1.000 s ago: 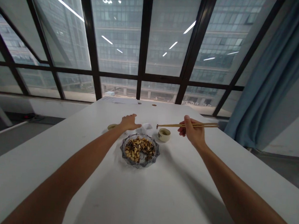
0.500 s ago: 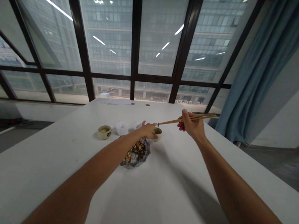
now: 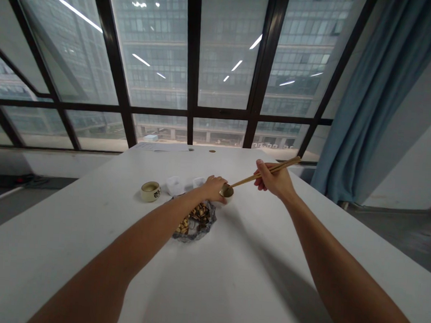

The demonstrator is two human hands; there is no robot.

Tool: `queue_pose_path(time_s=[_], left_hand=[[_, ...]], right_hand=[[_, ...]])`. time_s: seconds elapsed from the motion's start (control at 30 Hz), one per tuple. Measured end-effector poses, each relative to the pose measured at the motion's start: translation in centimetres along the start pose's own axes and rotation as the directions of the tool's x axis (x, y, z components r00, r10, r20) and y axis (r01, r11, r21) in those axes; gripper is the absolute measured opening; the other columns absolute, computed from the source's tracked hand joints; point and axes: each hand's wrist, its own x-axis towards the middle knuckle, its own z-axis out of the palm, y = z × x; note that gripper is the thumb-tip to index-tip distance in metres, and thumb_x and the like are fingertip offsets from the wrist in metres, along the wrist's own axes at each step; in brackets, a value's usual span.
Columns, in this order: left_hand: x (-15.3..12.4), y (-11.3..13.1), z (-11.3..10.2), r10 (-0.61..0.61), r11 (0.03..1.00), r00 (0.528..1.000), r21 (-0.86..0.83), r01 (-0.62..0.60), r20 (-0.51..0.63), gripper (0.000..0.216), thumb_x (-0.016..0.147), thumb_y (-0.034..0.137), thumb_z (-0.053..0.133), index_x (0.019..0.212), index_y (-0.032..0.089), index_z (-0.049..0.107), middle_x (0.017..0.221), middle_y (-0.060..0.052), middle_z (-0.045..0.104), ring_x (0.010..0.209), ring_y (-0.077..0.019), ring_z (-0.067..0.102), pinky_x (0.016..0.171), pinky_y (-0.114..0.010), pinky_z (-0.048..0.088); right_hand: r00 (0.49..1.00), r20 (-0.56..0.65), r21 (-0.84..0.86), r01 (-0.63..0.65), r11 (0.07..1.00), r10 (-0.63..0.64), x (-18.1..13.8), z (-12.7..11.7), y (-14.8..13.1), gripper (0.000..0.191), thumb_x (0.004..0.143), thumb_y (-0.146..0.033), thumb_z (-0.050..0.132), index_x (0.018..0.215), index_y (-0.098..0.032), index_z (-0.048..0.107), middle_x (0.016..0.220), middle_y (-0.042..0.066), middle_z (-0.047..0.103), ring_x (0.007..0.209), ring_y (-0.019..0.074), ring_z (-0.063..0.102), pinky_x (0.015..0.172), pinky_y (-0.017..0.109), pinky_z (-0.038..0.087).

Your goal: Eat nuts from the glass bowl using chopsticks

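My left hand [image 3: 216, 189] is closed around the side of a small pale cup [image 3: 228, 195], its mouth tilted toward me. A pair of wooden chopsticks [image 3: 249, 177] is gripped in my right hand [image 3: 271, 177], and their tips reach into the cup's mouth. Whatever lies inside the cup is too small to make out. Below my left wrist sits a crumpled grey plastic bag [image 3: 210, 223], opened out, with brown and golden dried pieces [image 3: 199, 213] in it. My left forearm hides part of the bag.
A second pale cup [image 3: 149, 192] with dark characters stands left of the bag. Crumpled white tissues [image 3: 174, 184] lie behind it. Papers [image 3: 165, 147] and a small brown disc [image 3: 212, 151] are at the far edge of the white table [image 3: 178, 286]. A blue curtain [image 3: 365, 107] hangs at right.
The chopstick tips have come down from above the cup into its mouth, and a small dark piece at them no longer shows. The cup is more tilted, with my left fingers curled around it.
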Motion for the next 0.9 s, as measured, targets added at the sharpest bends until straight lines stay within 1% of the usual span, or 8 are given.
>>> queue_pose_path(time_s=[0.1,0.23,0.33,0.47,0.57,0.7,0.8,0.9], left_hand=[[-0.2,-0.6,-0.3,-0.054,0.998,0.997,-0.036,0.056,0.053,0.086,0.074,0.058,0.074,0.145,0.018,0.045,0.149,-0.015,0.053,0.140,-0.0308,0.047,0.124,-0.051,0.016],[-1.3,-2.2,-1.1,-0.095,0.995,0.993,-0.020,0.097,0.064,0.091,0.077,0.062,0.069,0.150,0.016,0.038,0.153,-0.018,0.049,0.144,-0.0317,0.042,0.124,-0.054,0.008],[-2.4,-4.2,-1.8,-0.200,0.979,0.980,0.042,0.199,0.021,0.088,0.078,0.061,0.067,0.150,0.019,0.037,0.155,-0.019,0.046,0.146,-0.0354,0.038,0.122,-0.059,0.010],[-3.6,-6.1,-2.4,-0.298,0.953,0.954,0.064,0.296,0.033,0.085,0.078,0.048,0.071,0.150,0.019,0.035,0.142,-0.017,0.059,0.136,-0.0334,0.052,0.118,-0.055,0.026],[-4.5,-6.6,-2.4,-0.175,0.983,0.981,0.035,0.178,-0.082,0.088,0.075,0.033,0.074,0.152,0.021,0.033,0.148,-0.014,0.054,0.137,-0.0289,0.050,0.117,-0.043,0.033],[-5.4,-6.5,-2.4,0.026,1.000,0.976,0.003,-0.026,-0.215,0.090,0.074,0.027,0.073,0.154,0.023,0.031,0.147,-0.012,0.053,0.135,-0.0297,0.049,0.117,-0.044,0.034],[-5.7,-6.1,-2.4,0.055,0.998,0.972,-0.022,-0.062,-0.229,0.090,0.074,0.027,0.073,0.154,0.019,0.031,0.147,-0.015,0.053,0.134,-0.0305,0.050,0.116,-0.045,0.034],[-5.6,-5.6,-2.5,0.029,0.997,0.972,-0.056,-0.043,-0.234,0.092,0.075,0.029,0.074,0.155,0.023,0.029,0.148,-0.013,0.052,0.134,-0.0302,0.050,0.116,-0.045,0.034]], right_hand=[[0.999,-0.022,0.017,0.026,1.000,-0.026,0.0,0.1,0.1,0.070,0.072,-0.083,0.062,0.061,-0.014,0.064,0.042,0.006,0.061,0.029,0.0121,0.053,0.027,0.019,0.039],[0.997,-0.060,0.053,0.046,0.998,-0.043,-0.2,0.4,0.1,0.072,0.070,-0.085,0.062,0.061,-0.014,0.065,0.042,0.005,0.061,0.029,0.0122,0.054,0.027,0.019,0.039],[0.997,-0.072,0.075,0.046,0.996,-0.041,-0.3,0.6,-0.2,0.072,0.068,-0.086,0.062,0.060,-0.014,0.064,0.042,0.005,0.061,0.029,0.0120,0.053,0.027,0.019,0.040],[0.997,-0.076,0.094,0.033,0.995,-0.026,-0.6,1.3,-0.4,0.070,0.069,-0.084,0.064,0.060,-0.014,0.064,0.042,0.005,0.061,0.029,0.0119,0.053,0.027,0.020,0.039],[0.994,-0.102,0.126,0.046,0.991,-0.033,-0.8,2.0,-0.2,0.067,0.072,-0.080,0.065,0.063,-0.014,0.065,0.043,0.005,0.061,0.030,0.0121,0.054,0.028,0.020,0.039],[0.991,-0.111,0.161,0.087,0.983,-0.069,-1.4,2.9,-0.1,0.064,0.075,-0.079,0.064,0.064,-0.015,0.065,0.044,0.004,0.062,0.032,0.0121,0.055,0.029,0.020,0.039],[0.992,-0.089,0.155,0.103,0.983,-0.090,-1.9,3.6,-0.1,0.064,0.077,-0.079,0.061,0.064,-0.016,0.066,0.045,0.004,0.062,0.032,0.0122,0.054,0.029,0.021,0.039],[0.992,-0.075,0.145,0.114,0.983,-0.104,-2.3,4.5,0.5,0.062,0.081,-0.078,0.057,0.067,-0.018,0.066,0.048,0.004,0.064,0.034,0.0132,0.056,0.032,0.023,0.041]])
